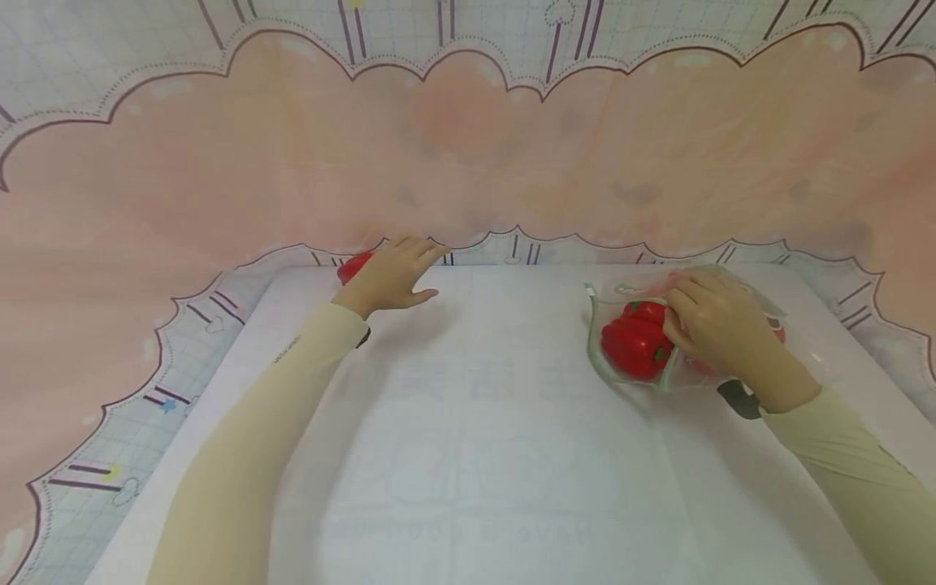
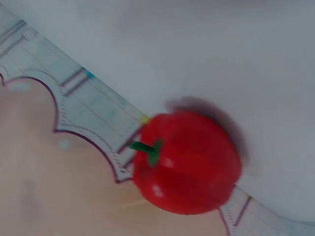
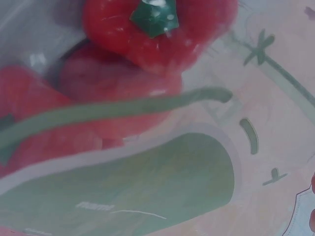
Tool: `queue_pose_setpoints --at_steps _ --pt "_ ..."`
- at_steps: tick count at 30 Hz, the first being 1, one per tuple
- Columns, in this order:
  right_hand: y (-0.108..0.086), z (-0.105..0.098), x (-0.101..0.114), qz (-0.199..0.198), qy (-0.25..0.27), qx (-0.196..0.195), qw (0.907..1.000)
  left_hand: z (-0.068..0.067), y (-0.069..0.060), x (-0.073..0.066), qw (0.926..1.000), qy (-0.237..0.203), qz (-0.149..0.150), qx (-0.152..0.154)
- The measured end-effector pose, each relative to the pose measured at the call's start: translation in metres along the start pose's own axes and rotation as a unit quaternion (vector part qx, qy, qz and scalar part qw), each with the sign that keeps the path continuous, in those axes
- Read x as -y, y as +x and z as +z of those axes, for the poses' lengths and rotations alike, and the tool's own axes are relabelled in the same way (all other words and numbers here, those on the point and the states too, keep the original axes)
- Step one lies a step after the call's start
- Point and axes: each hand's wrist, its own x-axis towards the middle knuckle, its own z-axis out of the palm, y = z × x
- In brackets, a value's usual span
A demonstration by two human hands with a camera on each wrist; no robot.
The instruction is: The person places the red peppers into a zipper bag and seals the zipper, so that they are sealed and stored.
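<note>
My right hand (image 1: 712, 329) grips a clear plastic bag (image 1: 595, 357) with pale green edging, on the right of the table. Inside it lie several red bell peppers (image 1: 634, 345); in the right wrist view a red pepper (image 3: 197, 29) shows its green stem end behind the bag's green print (image 3: 147, 182). At the far left, my left hand (image 1: 391, 276) has its fingers extended and holds nothing. Next to its wrist is a round red vegetable (image 1: 353, 266), seen in the left wrist view as a shiny red vegetable (image 2: 192, 164) with a green stem; tomato or pepper, I cannot tell.
A white table cover (image 1: 468, 422) lies under everything, with faint lettering showing through. Behind it hangs a peach cloth (image 1: 439, 162) with a scalloped, checked border, which also runs down both sides. The red vegetable sits at the table's far edge.
</note>
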Motion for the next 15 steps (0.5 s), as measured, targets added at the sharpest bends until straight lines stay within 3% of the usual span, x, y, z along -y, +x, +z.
queue_pose_setpoints --at_steps 6,10,15 --pt "0.000 0.001 -0.001 -0.005 -0.001 -0.007 1.0000 0.010 -0.014 0.028 0.9995 -0.011 -0.020 -0.021" --pt "-0.001 0.001 -0.001 -0.006 -0.001 -0.008 0.9999 0.019 -0.022 0.044 0.9981 -0.026 -0.056 0.008" --pt "-0.001 0.002 -0.001 -0.007 -0.003 -0.008 0.9999 0.025 -0.032 0.060 0.9958 0.000 -0.080 0.046"
